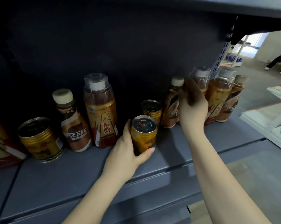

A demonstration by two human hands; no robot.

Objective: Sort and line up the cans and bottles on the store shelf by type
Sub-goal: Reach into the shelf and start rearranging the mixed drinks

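My left hand point(126, 150) is wrapped around a gold can point(143, 135) standing at the middle of the grey shelf point(71, 172). A second gold can point(151, 110) stands just behind it. My right hand point(192, 109) grips a gold energy-drink bottle point(199, 80) with a clear cap cover, mostly hidden by the hand. A brown Nescafe bottle point(170, 109) stands just left of that hand. Right of it are another gold bottle point(219, 96) and a Nescafe bottle point(232, 101). Further left stand a gold bottle point(101, 110), a Nescafe bottle point(73, 122) and a wide gold can point(39, 139).
A red and gold carton point(0, 143) sits at the far left edge. An upper shelf point(201, 7) overhangs closely. Lower shelf edges point(104, 199) step out toward me. A slotted upright point(222, 52) bounds the right end. A seated person point(280, 60) and papers point(275, 113) lie beyond.
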